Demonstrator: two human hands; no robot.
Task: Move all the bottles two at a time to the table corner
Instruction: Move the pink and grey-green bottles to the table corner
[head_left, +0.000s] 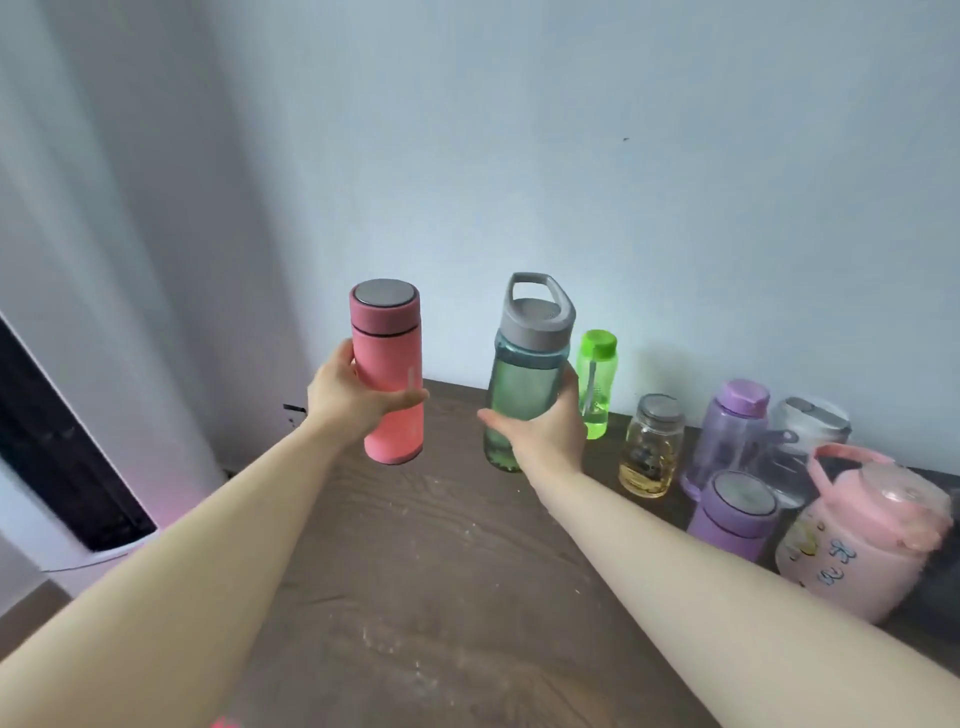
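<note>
Gripping matte flask (387, 371); translucent bottle (525, 382)

Two bare forearms in view, no sleeves, left hand (358, 397) and right hand (545, 431) ungloved, without rings, watch or bracelet visible; short, unpainted nails where fingertips show.
</note>
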